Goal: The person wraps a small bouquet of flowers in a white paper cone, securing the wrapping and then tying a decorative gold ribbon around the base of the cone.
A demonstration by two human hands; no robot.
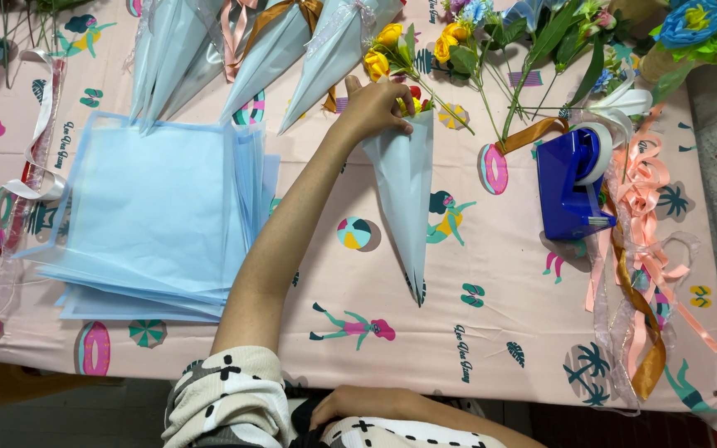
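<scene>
From the head view, the pale blue paper cone (pixel 405 195) is lying on the table (pixel 491 332), pinched at its open mouth by the left hand (pixel 373 109). The right hand (pixel 357 404) is rested loosely curled in the lap, holding nothing. With only one pinch point, the cone could probably be unrolled, or the yellow flowers (pixel 387 50) nearby could get knocked.

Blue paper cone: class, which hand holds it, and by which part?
The left hand grips the blue paper cone at its wide open top; the right hand holds nothing.
</scene>
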